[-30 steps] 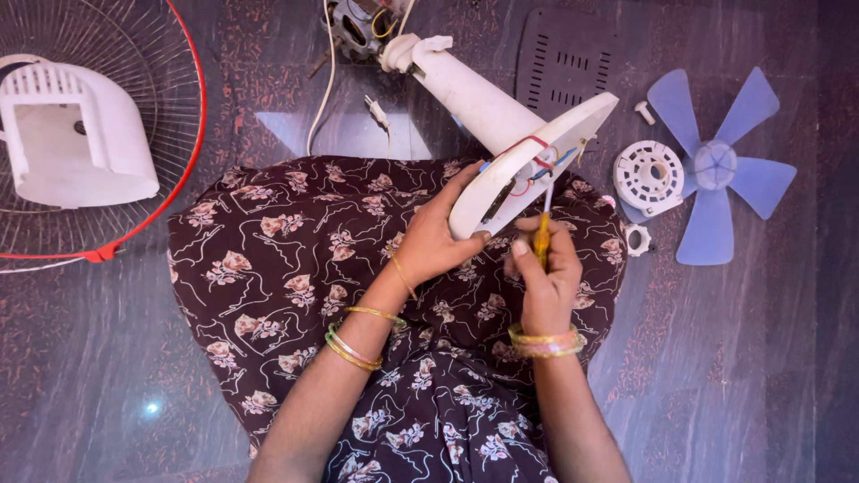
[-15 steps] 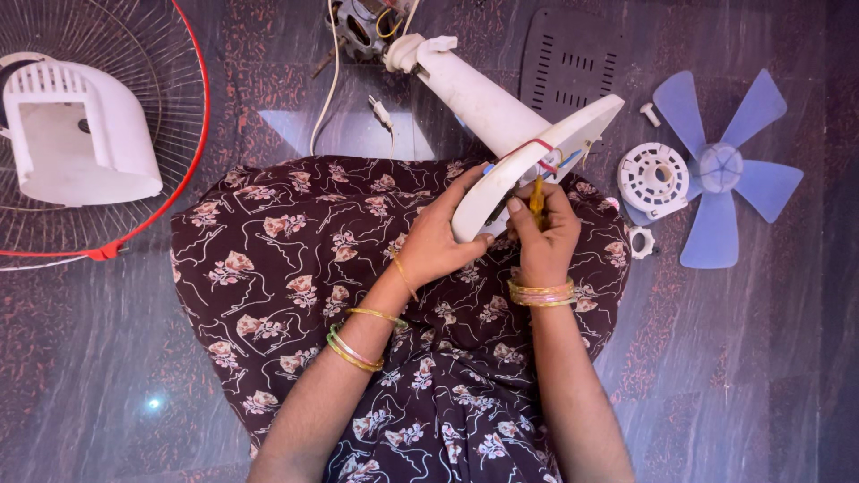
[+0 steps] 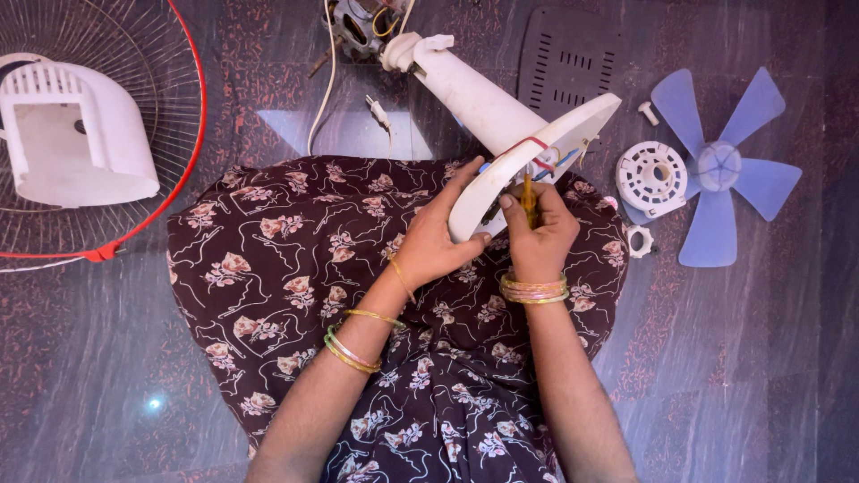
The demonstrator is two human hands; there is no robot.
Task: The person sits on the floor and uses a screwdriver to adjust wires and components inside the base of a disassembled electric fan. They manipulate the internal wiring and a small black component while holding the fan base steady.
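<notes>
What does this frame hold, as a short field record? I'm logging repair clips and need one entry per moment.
Setting: person seated on a dark patterned floor, floral cloth over the lap
Left hand: grips the rim of the white fan base, tilted on the lap
Right hand: holds a yellow-handled screwdriver pointed into the base's underside
Wiring: red and blue wires show inside the base
Right of hands: blue fan blade, white round part
Left: wire guard, white motor cover
Top: motor, dark vented panel

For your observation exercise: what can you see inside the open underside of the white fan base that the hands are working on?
Inside the fan base, red and blue wires show, and the right hand pokes a yellow-handled tool in. Deeper parts are hidden by the rim and hand.
</notes>
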